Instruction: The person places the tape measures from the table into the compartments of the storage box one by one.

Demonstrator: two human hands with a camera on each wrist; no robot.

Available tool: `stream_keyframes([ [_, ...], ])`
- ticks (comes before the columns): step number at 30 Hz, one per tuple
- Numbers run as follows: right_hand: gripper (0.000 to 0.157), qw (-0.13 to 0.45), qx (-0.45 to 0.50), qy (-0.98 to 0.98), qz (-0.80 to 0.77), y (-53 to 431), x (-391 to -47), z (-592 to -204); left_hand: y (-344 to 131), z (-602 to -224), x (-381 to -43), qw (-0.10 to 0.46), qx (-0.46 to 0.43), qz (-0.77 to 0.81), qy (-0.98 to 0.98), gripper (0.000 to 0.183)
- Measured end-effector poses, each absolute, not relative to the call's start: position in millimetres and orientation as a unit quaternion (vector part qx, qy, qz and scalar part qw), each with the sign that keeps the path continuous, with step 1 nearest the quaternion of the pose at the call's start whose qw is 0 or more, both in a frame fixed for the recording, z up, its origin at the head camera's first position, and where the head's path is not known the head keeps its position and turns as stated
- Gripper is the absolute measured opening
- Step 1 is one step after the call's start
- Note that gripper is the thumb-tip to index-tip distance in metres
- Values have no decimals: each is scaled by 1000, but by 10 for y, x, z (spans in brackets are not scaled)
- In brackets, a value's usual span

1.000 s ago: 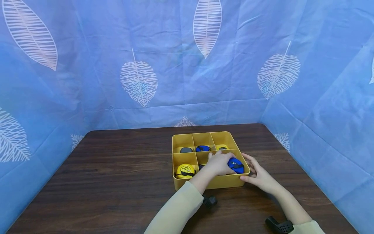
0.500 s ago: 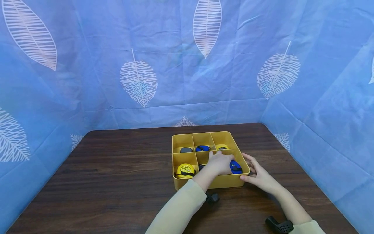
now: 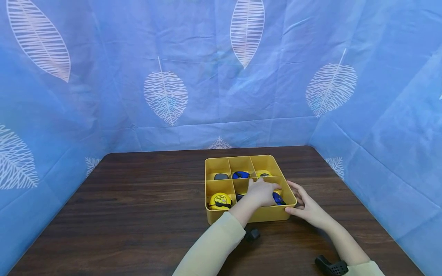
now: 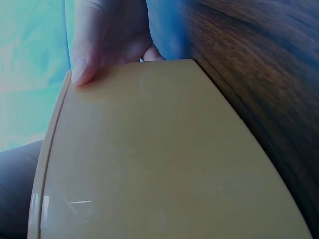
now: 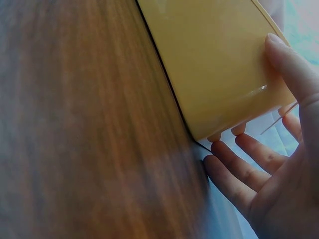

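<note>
My left hand [image 3: 261,193] reaches into the front of a yellow divided storage box [image 3: 247,215], its thumb stretched to the right. Just beneath that thumb, a blue tape measure [image 3: 278,199] lies tilted in the front right compartment, partly covered, with a bright yellow patch beside it. My right hand [image 3: 308,209] holds the box's front right corner, thumb on the front wall and fingers along the side, as the right wrist view shows. A yellow tape measure [image 3: 220,201] occupies the front left compartment. The left hand's lower fingers are hidden.
Back compartments hold a grey rounded object [image 3: 221,176], a blue tape measure [image 3: 241,174] and a yellow item [image 3: 264,174]. A dark item [image 3: 239,197] shows in the front middle one. Dark wooden table [image 3: 138,211] surrounds the box; blue leaf-print cloth [image 3: 207,96] hangs behind.
The blue tape measure near my left hand has sunk lower into the front right compartment. My left thumb has come away from it. The right hand stays at the corner.
</note>
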State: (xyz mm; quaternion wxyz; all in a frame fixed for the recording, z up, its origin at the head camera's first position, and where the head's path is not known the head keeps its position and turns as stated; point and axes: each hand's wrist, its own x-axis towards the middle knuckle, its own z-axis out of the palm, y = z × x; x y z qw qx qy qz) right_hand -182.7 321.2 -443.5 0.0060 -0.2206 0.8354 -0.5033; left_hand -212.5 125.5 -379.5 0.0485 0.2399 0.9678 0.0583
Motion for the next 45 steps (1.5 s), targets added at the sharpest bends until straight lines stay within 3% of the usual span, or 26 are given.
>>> stream_keyframes([
  [8,79,3,-227,835,-501,3202,-1816,-4431,1264,-3781,-2118,64,233,66,968,65],
  [45,79,3,-231,837,-496,3213,-1831,-4422,1081,-3805,-2161,72,312,150,935,61],
])
